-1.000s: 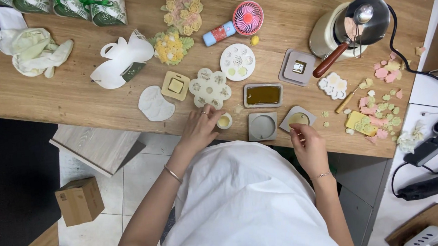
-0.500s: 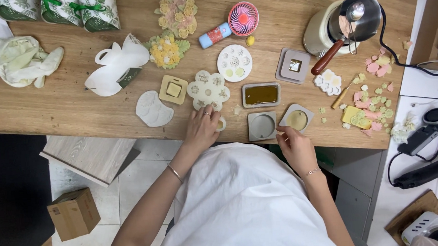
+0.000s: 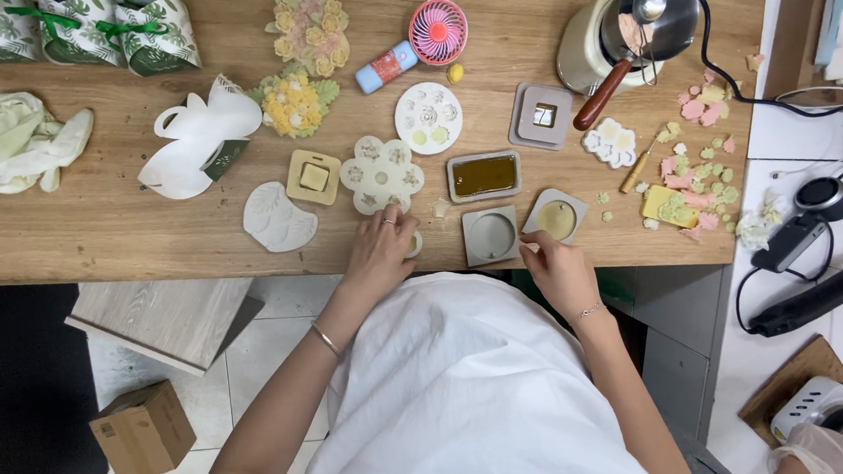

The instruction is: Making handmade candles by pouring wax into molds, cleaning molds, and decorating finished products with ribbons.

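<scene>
My left hand [image 3: 381, 252] curls over a small round mold [image 3: 412, 244] at the table's near edge [image 3: 154, 270] — fingers pressed on it. My right hand [image 3: 556, 270] pinches the corner of the yellow-filled mold [image 3: 556, 217] — bare wood lies left, clutter beyond.

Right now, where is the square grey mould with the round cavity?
In the head view, the square grey mould sits at the near edge of the wooden table, between the left hand and right hand, just below the rectangular amber-filled mould.
</scene>
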